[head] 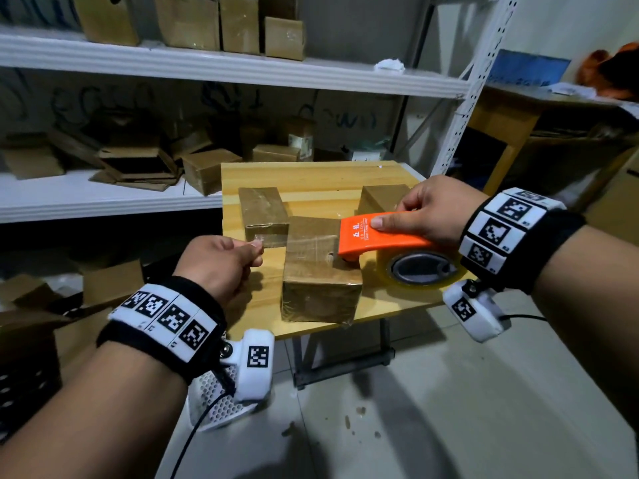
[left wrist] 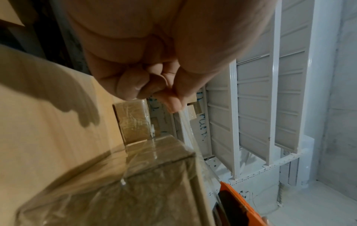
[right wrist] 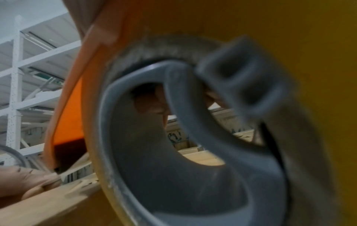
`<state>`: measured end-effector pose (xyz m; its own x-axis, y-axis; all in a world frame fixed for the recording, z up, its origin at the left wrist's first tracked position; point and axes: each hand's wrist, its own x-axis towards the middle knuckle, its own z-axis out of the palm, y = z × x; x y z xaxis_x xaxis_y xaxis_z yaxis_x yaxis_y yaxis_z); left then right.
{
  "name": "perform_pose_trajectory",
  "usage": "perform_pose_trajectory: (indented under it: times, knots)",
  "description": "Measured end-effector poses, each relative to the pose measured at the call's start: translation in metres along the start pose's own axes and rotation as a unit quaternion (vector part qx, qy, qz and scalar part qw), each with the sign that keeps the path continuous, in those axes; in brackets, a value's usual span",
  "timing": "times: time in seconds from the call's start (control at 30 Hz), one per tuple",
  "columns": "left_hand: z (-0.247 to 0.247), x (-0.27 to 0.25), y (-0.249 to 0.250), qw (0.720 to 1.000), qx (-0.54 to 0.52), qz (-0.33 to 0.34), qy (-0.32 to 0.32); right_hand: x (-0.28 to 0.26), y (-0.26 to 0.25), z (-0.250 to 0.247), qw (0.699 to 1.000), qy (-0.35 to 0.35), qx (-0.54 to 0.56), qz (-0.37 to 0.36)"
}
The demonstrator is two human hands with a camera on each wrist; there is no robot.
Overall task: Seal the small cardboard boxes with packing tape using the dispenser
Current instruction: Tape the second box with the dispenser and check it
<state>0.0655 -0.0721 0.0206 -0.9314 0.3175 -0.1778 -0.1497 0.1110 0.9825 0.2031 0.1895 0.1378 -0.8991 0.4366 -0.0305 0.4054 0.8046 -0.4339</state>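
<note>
Tape drawn out over the near box, ready to be laid down.

On the light wooden tabletop (head: 311, 178) three small brown cardboard boxes sit close together; the nearest box (head: 320, 271) lies between the hands. The right hand (head: 425, 216) grips the orange plastic tape dispenser (head: 377, 236) with its yellowish roll, nose at the box's right edge. The left hand (head: 221, 261) pinches the clear tape's free end (head: 266, 240) — probably best kept taut and level, lowered along the flap seam, then pressed flat before cutting — slack would wrinkle.
</note>
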Motion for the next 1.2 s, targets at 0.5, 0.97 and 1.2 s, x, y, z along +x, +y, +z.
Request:
perform_pose_trajectory:
  times: [0.5,0.97,1.2]
  knots:
    - [0.036,-0.004,-0.015,0.997,-0.023,-0.068,-0.042,0.009,0.013,0.019,0.999,-0.019,0.02,0.027]
    - [0.036,-0.012,-0.011,0.999,0.046,0.012,-0.011,0.008,0.019,0.025,0.997,-0.026,0.063,0.038]
    - [0.043,-0.009,0.008,0.995,-0.067,0.03,0.063,0.008,0.018,0.03,0.996,-0.024,0.079,0.027]
